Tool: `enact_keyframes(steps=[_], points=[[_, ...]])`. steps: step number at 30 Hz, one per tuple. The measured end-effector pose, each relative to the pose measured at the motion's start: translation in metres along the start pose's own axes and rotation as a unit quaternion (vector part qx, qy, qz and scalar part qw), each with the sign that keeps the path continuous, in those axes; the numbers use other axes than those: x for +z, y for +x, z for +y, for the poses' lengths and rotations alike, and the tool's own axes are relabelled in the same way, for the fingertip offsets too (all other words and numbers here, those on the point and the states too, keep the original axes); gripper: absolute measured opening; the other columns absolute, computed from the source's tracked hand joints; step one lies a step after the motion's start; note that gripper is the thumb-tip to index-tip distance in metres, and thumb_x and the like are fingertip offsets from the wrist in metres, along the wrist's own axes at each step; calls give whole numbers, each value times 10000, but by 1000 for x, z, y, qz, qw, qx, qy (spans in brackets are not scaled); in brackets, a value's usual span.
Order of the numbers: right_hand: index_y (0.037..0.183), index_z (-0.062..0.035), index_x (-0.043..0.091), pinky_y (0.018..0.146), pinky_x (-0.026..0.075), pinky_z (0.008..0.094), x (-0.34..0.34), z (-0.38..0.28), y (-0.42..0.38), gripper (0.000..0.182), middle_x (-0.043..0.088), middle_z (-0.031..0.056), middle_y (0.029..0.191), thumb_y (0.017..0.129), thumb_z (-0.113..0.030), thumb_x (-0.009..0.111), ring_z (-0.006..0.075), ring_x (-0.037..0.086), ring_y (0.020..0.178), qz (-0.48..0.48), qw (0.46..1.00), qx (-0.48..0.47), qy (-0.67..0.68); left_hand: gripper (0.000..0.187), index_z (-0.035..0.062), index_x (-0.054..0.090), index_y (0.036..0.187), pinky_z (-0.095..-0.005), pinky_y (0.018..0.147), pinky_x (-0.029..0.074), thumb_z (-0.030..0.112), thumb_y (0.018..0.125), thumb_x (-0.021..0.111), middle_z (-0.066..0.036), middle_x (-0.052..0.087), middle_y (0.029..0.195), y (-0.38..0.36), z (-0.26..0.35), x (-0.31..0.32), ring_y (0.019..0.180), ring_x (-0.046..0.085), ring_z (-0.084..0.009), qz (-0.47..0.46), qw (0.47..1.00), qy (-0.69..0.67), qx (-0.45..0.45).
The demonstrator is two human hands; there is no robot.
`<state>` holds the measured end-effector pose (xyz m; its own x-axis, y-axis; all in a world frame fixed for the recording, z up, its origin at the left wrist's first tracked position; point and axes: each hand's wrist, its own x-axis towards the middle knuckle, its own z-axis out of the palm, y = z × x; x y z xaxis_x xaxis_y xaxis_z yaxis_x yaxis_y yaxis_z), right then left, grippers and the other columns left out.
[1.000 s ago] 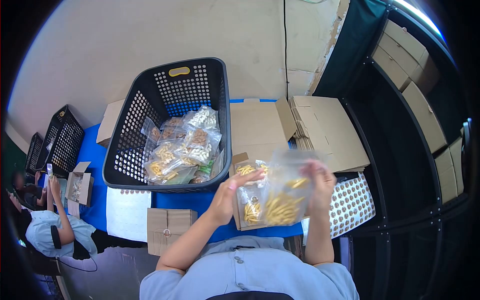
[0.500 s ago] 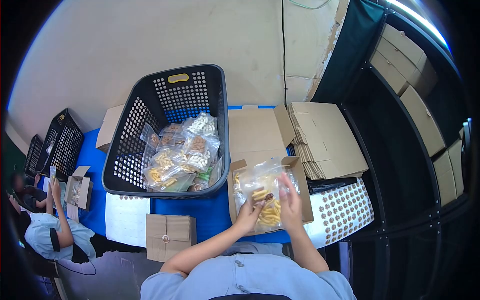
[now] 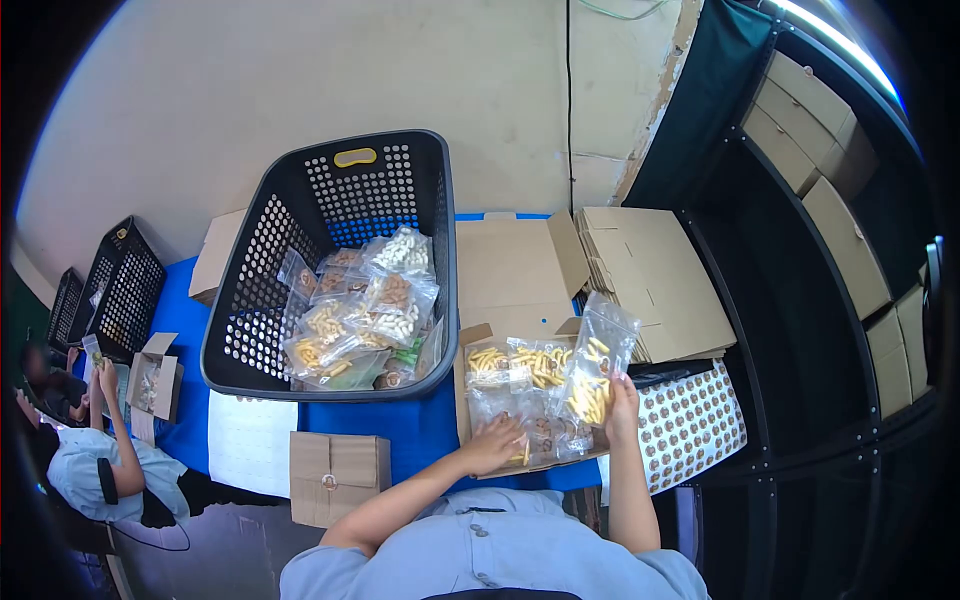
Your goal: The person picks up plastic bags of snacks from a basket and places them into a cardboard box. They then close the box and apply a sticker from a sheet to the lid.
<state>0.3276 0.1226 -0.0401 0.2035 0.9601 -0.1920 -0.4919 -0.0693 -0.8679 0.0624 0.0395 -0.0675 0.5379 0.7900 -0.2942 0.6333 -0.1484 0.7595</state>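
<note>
In my right hand (image 3: pixel 622 408) is a clear zip bag of yellow finger-shaped pieces (image 3: pixel 590 395), gripped at its side and held above the right part of the open cardboard box (image 3: pixel 515 262). My left hand (image 3: pixel 495 445) lies with fingers stretched out over the bags at the front left of that box. Along the back of the box sit two bags of yellow pieces (image 3: pixel 540 363). Bags with brown contents (image 3: pixel 545 437) show at the front, partly covered by my left hand and the held bag.
Left of the box stands a black basket (image 3: pixel 447 300) with several filled bags. A closed carton (image 3: pixel 340 478) sits in front of it. Flattened cartons (image 3: pixel 660 280) and a sticker sheet (image 3: pixel 690 425) lie to the right. A co-worker (image 3: pixel 120 465) handles a bag at far left.
The bag of yellow pieces has moved from my left hand to my right hand, shifting right and tilting. My left hand has come down onto the bags in the box.
</note>
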Motion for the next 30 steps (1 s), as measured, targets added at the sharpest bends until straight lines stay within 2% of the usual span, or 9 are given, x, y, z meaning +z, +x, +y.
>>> enact_keyframes(steps=[4,10,12,14,15,16,18,19,30], points=[[1143,-21,561,794,499,263,-14,2,-1,205,637,50,1037,969,-124,525,122,611,915,39,999,-21,1,606,235,311,1485,-692,1058,-92,550,968,278,-50,165,1583,-18,4,19,1456,39,-369,-31,978,189,-77],[1241,-21,484,804,507,281,-13,17,-9,303,630,82,1066,962,-124,544,141,612,942,44,996,12,-71,588,220,336,1474,-682,1072,-72,515,966,324,-62,176,1578,-29,6,26,1452,68,-371,14,978,194,-80],[1371,-25,372,777,518,301,-18,41,-5,519,617,127,1112,928,-158,608,163,619,919,-6,993,20,-113,583,216,338,1473,-680,1075,-69,507,968,326,-63,178,1578,-31,6,27,1451,73,-372,22,977,195,-79],[1419,-27,325,800,510,313,-40,78,-3,630,594,143,1126,888,-151,641,189,592,980,-25,915,-32,-402,577,212,340,1472,-674,1080,-65,498,971,319,-68,180,1576,-30,7,27,1451,77,-369,23,976,202,-82],[1463,-78,286,906,469,402,-30,71,-14,774,516,239,1227,829,-189,715,298,533,1120,-42,851,-72,-518,577,212,340,1472,-674,1080,-65,498,971,319,-68,180,1576,-30,7,27,1451,77,-369,24,976,201,-82],[1463,-78,286,906,469,402,-14,61,-28,774,516,239,1227,829,-189,715,298,533,1120,-43,851,-72,-518,575,211,341,1471,-674,1080,-63,495,972,318,-71,181,1576,-30,7,27,1451,78,-369,25,975,204,-83],[1472,-123,304,1043,338,500,14,48,-47,802,391,302,1347,807,-261,731,417,393,1254,-128,646,-229,-716,574,209,342,1471,-674,1081,-61,492,972,317,-74,181,1575,-30,8,26,1450,79,-370,28,975,205,-85],[1455,-199,366,1114,195,544,18,50,-48,756,282,282,1459,803,-350,718,479,226,1348,-179,655,-173,-714,578,204,343,1470,-674,1082,-59,492,970,319,-76,181,1575,-30,9,26,1450,78,-371,26,975,203,-85],[1406,-338,436,1111,210,545,16,68,-63,589,224,178,1541,855,-404,636,473,223,1382,-333,564,-65,-753,744,19,212,1489,-667,1088,-53,499,943,371,-104,171,1575,-27,9,27,1452,94,-356,20,973,206,-104]])
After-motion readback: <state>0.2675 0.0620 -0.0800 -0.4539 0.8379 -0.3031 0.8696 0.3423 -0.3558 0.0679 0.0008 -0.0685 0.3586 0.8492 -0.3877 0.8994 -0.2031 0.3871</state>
